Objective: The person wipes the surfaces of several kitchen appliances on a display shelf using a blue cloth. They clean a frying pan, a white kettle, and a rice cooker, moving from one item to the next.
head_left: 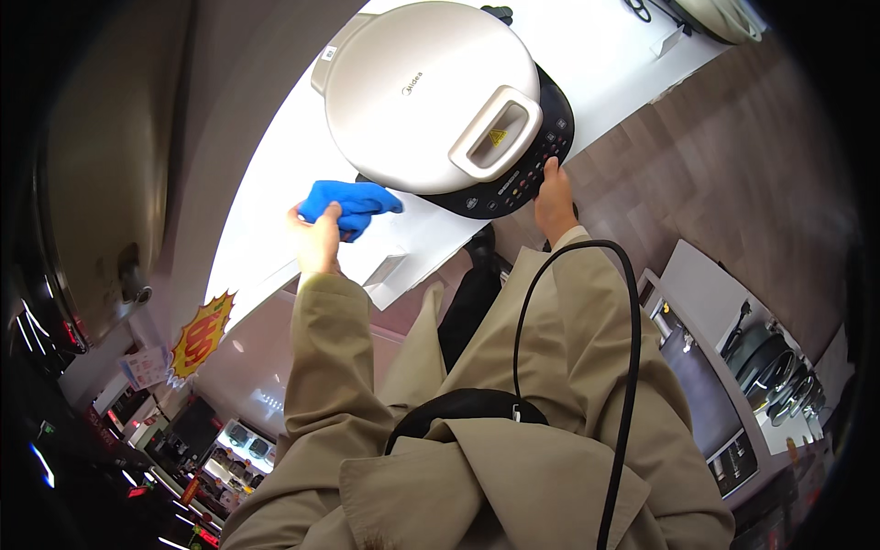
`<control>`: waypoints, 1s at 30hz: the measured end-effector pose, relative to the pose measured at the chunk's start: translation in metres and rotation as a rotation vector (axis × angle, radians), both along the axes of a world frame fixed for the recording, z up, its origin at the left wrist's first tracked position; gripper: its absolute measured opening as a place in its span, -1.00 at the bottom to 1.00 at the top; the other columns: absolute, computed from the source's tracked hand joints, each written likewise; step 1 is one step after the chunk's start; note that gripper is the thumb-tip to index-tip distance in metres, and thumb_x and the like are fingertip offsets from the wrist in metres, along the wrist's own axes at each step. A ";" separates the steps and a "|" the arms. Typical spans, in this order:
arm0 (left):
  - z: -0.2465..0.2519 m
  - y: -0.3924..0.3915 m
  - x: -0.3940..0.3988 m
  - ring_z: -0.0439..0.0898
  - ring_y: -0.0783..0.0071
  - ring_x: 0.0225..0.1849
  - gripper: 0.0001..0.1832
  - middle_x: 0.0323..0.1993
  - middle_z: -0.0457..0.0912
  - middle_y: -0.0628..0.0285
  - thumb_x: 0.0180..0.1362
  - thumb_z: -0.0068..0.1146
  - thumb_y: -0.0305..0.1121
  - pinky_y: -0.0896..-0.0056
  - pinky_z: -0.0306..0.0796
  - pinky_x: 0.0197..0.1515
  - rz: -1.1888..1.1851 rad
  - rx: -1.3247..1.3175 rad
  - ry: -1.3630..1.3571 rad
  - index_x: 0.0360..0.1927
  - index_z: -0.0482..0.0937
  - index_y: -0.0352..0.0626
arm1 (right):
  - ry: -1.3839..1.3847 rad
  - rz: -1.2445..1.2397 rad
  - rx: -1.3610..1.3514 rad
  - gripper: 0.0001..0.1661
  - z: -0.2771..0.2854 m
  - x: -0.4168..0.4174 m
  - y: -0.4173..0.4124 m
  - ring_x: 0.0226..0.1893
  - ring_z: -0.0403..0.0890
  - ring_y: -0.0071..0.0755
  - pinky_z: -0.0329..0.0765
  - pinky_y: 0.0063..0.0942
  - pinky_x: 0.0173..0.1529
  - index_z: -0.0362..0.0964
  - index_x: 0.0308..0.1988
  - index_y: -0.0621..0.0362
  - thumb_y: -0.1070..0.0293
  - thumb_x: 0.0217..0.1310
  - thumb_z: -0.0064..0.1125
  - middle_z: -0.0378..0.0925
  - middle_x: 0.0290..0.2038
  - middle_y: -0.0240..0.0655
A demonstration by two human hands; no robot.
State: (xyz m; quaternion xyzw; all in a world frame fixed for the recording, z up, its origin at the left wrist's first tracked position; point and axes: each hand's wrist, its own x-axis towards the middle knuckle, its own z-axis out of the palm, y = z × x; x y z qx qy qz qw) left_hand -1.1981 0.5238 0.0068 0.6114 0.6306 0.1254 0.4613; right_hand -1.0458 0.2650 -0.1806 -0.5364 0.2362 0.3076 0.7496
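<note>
My left hand (317, 240) grips a crumpled blue cloth (347, 204), held above the white display counter (423, 230) at the near left of a round Midea electric griddle (426, 103). The griddle's pale champagne lid is down, its loop handle (496, 134) towards the counter's front edge. Below the lid juts a black control panel (512, 191) with printed touch keys. My right hand (555, 199) holds the panel's front rim, thumb on top; its other fingers are largely hidden beneath. A yellow warning sticker (498, 138) shows inside the handle.
A small clear sign holder (385, 269) stands near the counter's front corner. Another appliance (715, 17) and a card (667, 42) are at the far right end. A black cable (629, 330) loops over my right sleeve. Lidded pans (770, 371) sit on a lower display at right.
</note>
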 end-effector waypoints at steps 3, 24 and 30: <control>-0.018 0.031 -0.004 0.65 0.11 -0.24 -0.44 -0.20 0.60 -0.13 0.02 0.26 -0.39 0.25 0.56 -0.24 -0.197 0.234 0.247 0.11 0.33 -0.26 | -0.034 -0.033 -0.049 -0.51 -0.003 -0.001 0.004 -0.20 0.51 -0.46 0.44 -0.45 -0.01 0.35 0.02 0.31 0.09 0.51 -0.28 0.53 -0.18 -0.36; -0.074 0.083 0.011 0.51 0.39 -0.33 -0.45 -0.14 0.58 0.11 0.03 0.24 -0.34 0.55 0.29 -0.58 -0.105 -0.494 0.331 0.15 0.46 -0.18 | -0.092 -0.005 -0.116 -0.50 -0.010 -0.003 0.002 -0.16 0.54 -0.49 0.50 -0.48 -0.01 0.34 0.09 0.27 0.08 0.52 -0.29 0.52 -0.10 -0.37; -0.096 0.096 -0.031 0.62 -0.06 -0.08 -0.37 -0.11 0.59 -0.20 -0.19 0.34 -0.36 0.16 0.51 -0.01 -0.063 0.237 0.389 0.03 0.45 -0.33 | -0.067 -0.018 -0.107 -0.51 0.001 -0.003 0.010 -0.17 0.49 -0.47 0.43 -0.45 0.00 0.36 0.02 0.32 0.10 0.51 -0.26 0.52 -0.15 -0.35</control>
